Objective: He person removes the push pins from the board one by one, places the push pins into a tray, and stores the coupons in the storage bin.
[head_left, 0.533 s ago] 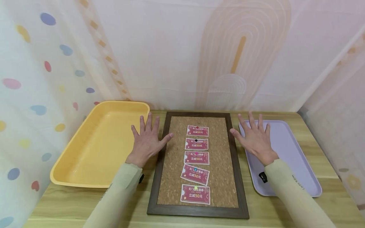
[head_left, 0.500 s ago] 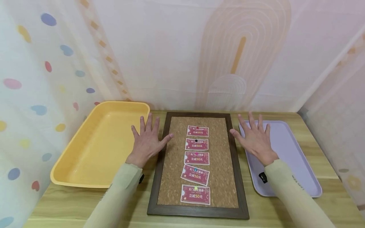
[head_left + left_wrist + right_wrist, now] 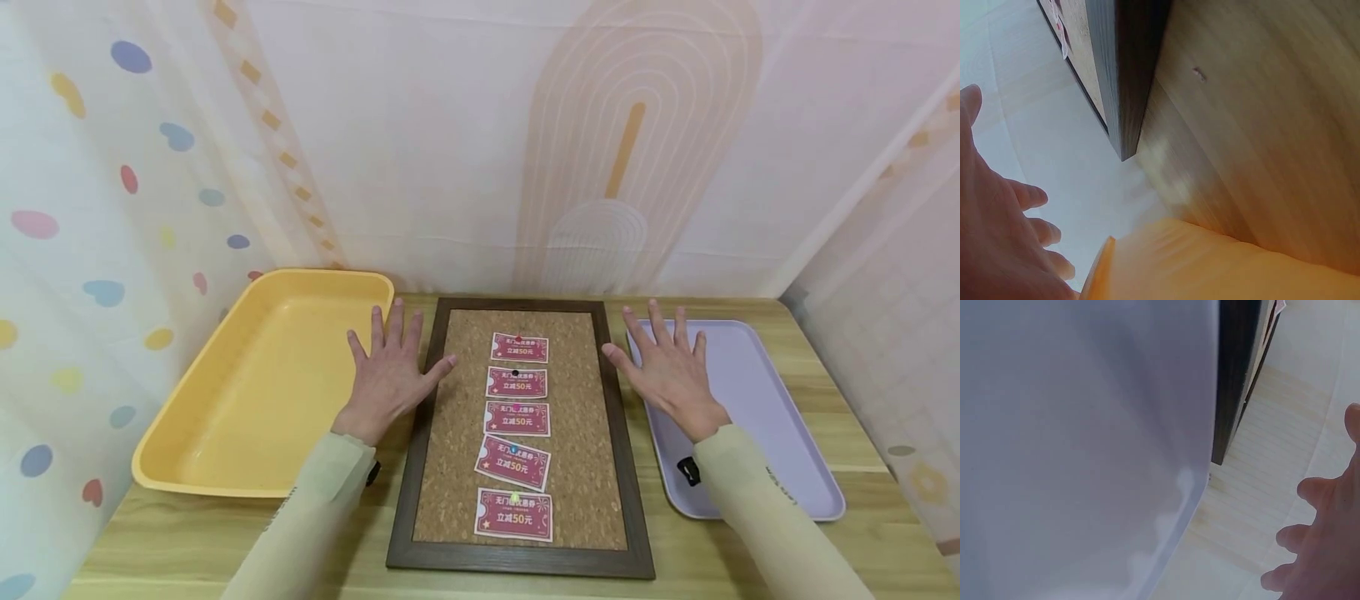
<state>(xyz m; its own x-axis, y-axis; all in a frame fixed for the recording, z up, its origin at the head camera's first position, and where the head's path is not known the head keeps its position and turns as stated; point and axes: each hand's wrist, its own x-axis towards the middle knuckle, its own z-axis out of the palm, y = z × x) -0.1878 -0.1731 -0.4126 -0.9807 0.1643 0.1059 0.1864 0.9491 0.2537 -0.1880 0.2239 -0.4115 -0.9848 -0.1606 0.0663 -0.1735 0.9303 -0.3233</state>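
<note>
My left hand hovers with spread, straight fingers between the yellow bin and the cork board, its thumb over the board's dark frame. On the other side, my right hand is spread the same way over the left edge of the purple tray. Both hands hold nothing. Several red-and-white paper coupons run in a column down the board, from a far coupon to a near coupon. A small coloured pin head shows on each one; the fourth coupon from the far end lies tilted.
The deep yellow bin stands at the left, and its side also fills the bottom of the left wrist view. A wooden tabletop carries everything. Patterned curtains hang behind and on both sides.
The head view has tilted very slightly, so the scene sits a little lower. My right hand has shifted slightly left; both hands keep their spread pose, and the board and coupons look the same.
</note>
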